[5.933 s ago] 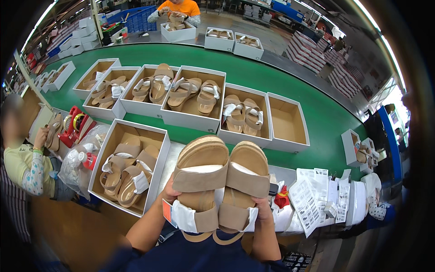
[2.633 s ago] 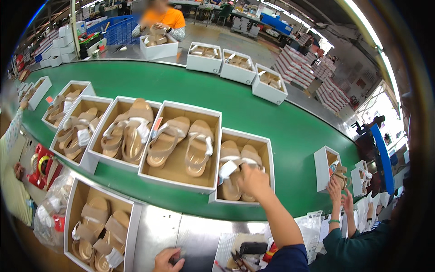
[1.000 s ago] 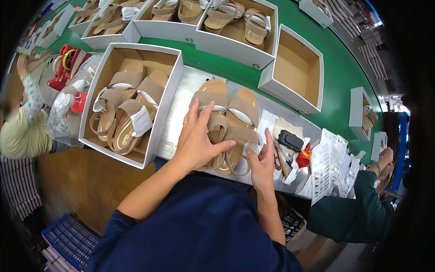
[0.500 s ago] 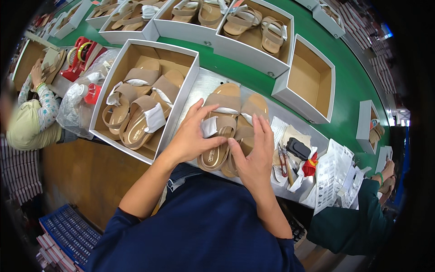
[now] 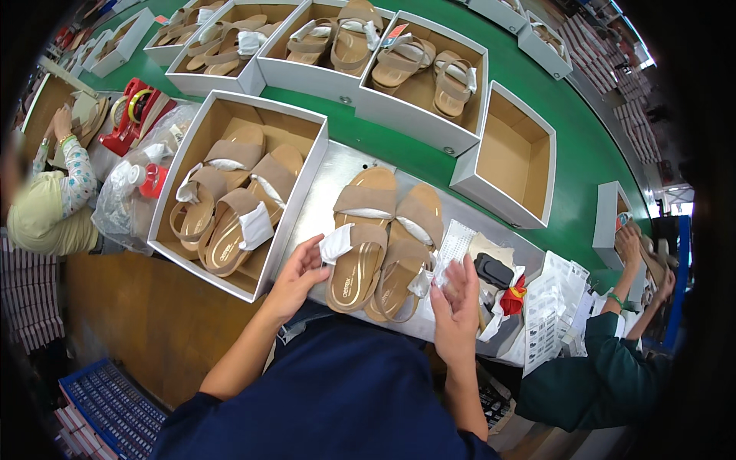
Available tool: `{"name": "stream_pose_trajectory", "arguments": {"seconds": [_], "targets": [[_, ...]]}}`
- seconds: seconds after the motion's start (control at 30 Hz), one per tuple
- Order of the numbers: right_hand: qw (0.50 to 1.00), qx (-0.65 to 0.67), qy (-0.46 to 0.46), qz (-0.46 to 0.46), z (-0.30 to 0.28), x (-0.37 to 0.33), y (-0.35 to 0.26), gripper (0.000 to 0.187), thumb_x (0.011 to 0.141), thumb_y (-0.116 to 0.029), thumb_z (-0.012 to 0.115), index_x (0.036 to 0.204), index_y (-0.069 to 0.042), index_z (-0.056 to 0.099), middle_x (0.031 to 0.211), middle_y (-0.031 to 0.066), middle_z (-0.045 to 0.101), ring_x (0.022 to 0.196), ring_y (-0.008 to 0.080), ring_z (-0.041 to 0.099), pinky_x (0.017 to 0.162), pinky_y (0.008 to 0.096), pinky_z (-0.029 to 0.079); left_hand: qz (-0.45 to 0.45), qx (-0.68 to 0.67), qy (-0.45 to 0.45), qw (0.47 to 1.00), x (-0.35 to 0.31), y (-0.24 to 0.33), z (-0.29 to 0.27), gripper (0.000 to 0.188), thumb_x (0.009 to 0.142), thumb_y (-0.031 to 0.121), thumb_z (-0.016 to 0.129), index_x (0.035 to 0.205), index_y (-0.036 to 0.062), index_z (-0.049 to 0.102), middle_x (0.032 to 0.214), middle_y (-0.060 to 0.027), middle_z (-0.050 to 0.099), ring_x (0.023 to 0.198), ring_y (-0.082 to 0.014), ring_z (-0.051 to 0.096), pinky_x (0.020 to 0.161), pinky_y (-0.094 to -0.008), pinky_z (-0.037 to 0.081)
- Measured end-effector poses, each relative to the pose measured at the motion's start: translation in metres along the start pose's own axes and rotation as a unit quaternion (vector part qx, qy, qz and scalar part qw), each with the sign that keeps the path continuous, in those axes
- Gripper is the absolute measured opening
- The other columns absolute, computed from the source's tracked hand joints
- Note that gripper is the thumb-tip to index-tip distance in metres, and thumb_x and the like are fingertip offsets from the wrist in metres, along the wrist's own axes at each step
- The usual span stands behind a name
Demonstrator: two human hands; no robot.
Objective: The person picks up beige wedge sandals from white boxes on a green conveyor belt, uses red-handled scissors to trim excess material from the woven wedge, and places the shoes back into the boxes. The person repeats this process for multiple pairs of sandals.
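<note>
Where the loose pair of sandals (image 5: 366, 238) lies, head view: flat on the metal tabletop (image 5: 333, 165), soles down, close side by side, toes pointing away from the wearer of the camera, heels toward the body.
Straps: taupe, a broad one over each toe end; white wrapping (image 5: 336, 243) on the left sandal's rear strap, more on the right one's.
Left hand (image 5: 294, 280): wide, thumb and fingers parted, at the pair's outer left edge; fingertips at the white wrapping, contact cannot be told.
Right hand (image 5: 458, 314): wide, raised just right of the pair, fingers upward and blurred, thumb near the wrapping; touching or apart, cannot tell.
Near box (image 5: 305, 188): white outside, tan inside, left of the pair; holds another sandal pair (image 5: 234, 201) with white wrapping.
Far row: white boxes (image 5: 406, 123) with sandals, along the green tabletop (image 5: 567, 115); at the right end, a tan-lined box (image 5: 512, 157).
Right-hand clutter: black object (image 5: 494, 270), red-and-yellow bundle (image 5: 514, 297), printed sheets (image 5: 546, 314).
Left neighbour: person in pale yellow top (image 5: 42, 215); nearby, red tape holder (image 5: 119, 143), clear plastic bag (image 5: 126, 203), red-and-white bottle (image 5: 153, 182).
Right neighbour: person with dark green sleeves (image 5: 613, 376), green wristband, hands raised near a white box.
</note>
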State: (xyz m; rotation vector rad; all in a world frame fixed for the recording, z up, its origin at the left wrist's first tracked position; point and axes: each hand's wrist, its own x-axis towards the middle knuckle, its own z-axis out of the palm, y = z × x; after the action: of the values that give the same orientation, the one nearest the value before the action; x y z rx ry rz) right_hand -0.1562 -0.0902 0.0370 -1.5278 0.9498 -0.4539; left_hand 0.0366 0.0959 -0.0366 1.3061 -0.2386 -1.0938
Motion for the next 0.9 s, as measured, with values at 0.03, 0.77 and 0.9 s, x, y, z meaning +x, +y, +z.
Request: {"name": "stream_pose_trajectory", "arguments": {"seconds": [0.03, 0.77, 0.9], "targets": [[0.998, 0.018, -0.042, 0.040, -0.010, -0.003, 0.007, 0.076, 0.089, -0.008, 0.067, 0.152, -0.002, 0.023, 0.148, 0.0254, 0.036, 0.133, 0.0327, 0.044, 0.107, 0.0409, 0.040, -0.002, -0.010, -0.031, 0.999, -0.005, -0.006, -0.003, 0.080, 0.087, 0.010, 0.072, 0.151, 0.0032, 0.025, 0.147, -0.0141, 0.041, 0.132, -0.0240, 0.044, 0.107, -0.0371, 0.040], [0.687, 0.675, -0.229, 0.144, 0.009, -0.007, 0.060, 0.060, 0.098, -0.047, 0.049, 0.144, -0.009, 0.044, 0.143, 0.0109, 0.051, 0.128, 0.0276, 0.053, 0.110, 0.0491, 0.040, -0.058, -0.452, -0.139, 0.879, 0.003, 0.025, 0.065, 0.060, 0.099, 0.035, 0.056, 0.147, 0.0052, 0.037, 0.143, -0.0151, 0.050, 0.124, -0.0244, 0.057, 0.101, -0.0394, 0.051], [0.713, 0.657, -0.205, 0.131, 0.005, -0.013, 0.055, 0.061, 0.100, -0.047, 0.046, 0.145, -0.008, 0.041, 0.144, 0.0138, 0.050, 0.127, 0.0289, 0.054, 0.108, 0.0504, 0.042, -0.042, -0.442, -0.180, 0.878, 0.003, 0.028, 0.065, 0.060, 0.099, 0.034, 0.056, 0.147, 0.0052, 0.036, 0.142, -0.0148, 0.050, 0.124, -0.0239, 0.057, 0.101, -0.0388, 0.051]]}}
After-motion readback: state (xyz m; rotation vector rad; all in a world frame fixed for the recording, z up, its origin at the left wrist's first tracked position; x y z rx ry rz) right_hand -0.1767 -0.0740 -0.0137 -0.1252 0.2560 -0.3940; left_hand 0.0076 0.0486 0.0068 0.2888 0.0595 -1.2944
